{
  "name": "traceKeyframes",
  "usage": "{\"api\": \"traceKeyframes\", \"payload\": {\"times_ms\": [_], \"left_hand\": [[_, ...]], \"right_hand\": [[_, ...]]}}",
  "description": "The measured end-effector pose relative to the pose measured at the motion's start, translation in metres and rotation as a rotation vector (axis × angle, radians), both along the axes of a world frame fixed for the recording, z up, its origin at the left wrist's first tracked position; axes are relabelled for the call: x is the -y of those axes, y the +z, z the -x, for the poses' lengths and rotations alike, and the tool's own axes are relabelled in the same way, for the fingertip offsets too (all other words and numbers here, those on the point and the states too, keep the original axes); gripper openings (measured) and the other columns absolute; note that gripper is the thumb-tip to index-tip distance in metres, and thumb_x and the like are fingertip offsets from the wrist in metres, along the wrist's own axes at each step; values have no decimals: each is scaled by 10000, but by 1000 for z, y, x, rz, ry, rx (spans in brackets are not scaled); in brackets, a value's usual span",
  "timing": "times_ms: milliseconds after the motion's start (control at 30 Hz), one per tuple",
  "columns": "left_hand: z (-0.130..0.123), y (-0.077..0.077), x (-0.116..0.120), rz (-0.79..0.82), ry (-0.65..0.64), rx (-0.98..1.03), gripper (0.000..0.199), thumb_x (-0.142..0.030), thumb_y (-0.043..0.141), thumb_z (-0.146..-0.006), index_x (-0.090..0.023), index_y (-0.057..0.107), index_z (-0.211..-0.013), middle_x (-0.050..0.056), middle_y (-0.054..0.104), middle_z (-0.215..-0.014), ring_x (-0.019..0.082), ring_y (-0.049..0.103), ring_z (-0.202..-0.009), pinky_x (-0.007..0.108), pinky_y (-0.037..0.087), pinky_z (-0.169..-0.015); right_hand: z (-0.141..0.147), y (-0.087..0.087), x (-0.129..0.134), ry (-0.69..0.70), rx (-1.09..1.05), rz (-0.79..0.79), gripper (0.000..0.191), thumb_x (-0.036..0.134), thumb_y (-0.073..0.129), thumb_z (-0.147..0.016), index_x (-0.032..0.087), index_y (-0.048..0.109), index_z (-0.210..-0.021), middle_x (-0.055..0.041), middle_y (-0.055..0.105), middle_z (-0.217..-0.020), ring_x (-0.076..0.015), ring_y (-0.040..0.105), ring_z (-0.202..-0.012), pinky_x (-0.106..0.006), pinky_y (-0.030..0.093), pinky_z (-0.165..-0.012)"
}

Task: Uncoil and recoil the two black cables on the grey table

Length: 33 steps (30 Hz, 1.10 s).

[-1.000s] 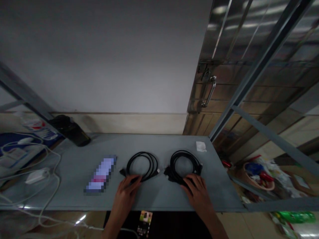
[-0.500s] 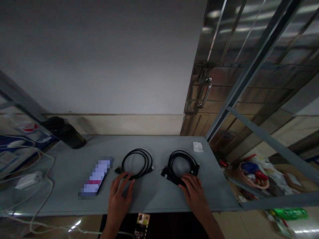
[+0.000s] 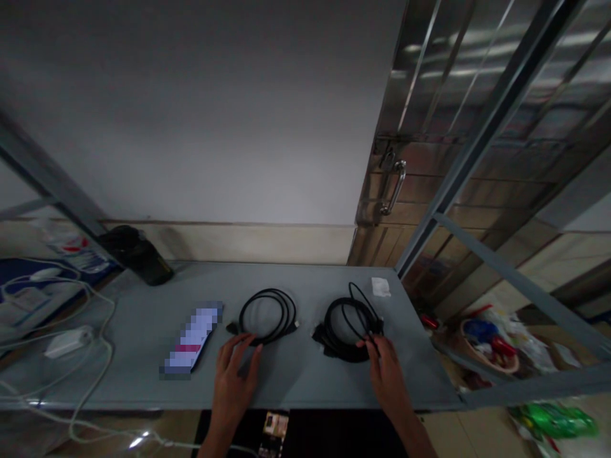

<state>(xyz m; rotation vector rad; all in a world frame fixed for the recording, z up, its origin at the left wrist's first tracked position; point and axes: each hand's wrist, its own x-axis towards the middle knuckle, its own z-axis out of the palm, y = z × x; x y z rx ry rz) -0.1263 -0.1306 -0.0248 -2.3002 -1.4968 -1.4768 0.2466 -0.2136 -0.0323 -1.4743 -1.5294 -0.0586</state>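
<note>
Two coiled black cables lie on a grey tabletop [image 3: 296, 381]. At the near left edge of the smaller coil [image 3: 292, 304], my left hand [image 3: 235, 372] rests with thumb and fingers apart, its fingertips at or touching the cable. My right hand [image 3: 386, 369] is at the near right side of the thicker coil [image 3: 334, 351], thumb and fingers closed on part of its cable. One thin loop [image 3: 358, 287] stands out from the far side of that bundle. Dark connectors show at the left of both coils. What lies under my right fingers is partly hidden.
A phone [image 3: 193, 337] with a blurred screen lies left of the coils. A black bottle [image 3: 138, 254] is behind it, and a white adapter [image 3: 69, 341] with pale cords at far left. A white paper scrap [image 3: 380, 287] sits near the metal frame post [image 3: 420, 242].
My right hand has shifted slightly right and closed on the cable. A loop of the right coil has come loose from the bundle at the far side. The left hand keeps its place by its coil.
</note>
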Motion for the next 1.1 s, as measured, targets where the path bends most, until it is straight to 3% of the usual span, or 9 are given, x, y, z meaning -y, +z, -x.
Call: {"api": "traceKeyframes", "payload": {"times_ms": [200,433,600,900,1100], "left_hand": [[0,1,3,22,15,23,275,-369,708,-1089,-263,720,-1343,111,729,-1273,315,720,-1196,519,629,-1036],[1,-2,3,72,9,55,261,-414,686,-1098,-274,741,-1311,110,745,-1251,310,733,-1176,525,642,-1033],[3,-6,2,92,1,84,255,-426,689,-1094,-272,756,-1285,108,755,-1231,313,743,-1170,534,642,-1042],[2,-2,2,80,-5,110,263,-453,676,-1094,-252,767,-1237,112,771,-1182,300,759,-1129,515,652,-1016],[2,1,3,95,9,122,261,-463,675,-1088,-251,779,-1200,111,784,-1162,301,768,-1118,516,658,-1014]], "right_hand": [[6,8,7,73,72,-21,209,299,565,-1185,269,733,-1306,-86,784,-1240,-254,771,-1160,-405,659,-1001],[21,-29,26,105,509,19,293,320,489,-1205,242,766,-1260,-91,834,-1129,-285,820,-1021,-461,673,-938],[22,-39,19,38,574,34,257,294,516,-1186,252,770,-1198,-120,829,-1145,-292,811,-1021,-463,665,-908],[20,-27,4,-10,509,8,296,352,489,-1205,242,763,-1185,-112,819,-1143,-281,794,-992,-441,613,-954],[22,1,-3,13,348,12,408,470,401,-1226,247,697,-1056,-95,787,-1063,-274,785,-943,-421,634,-884]]}}
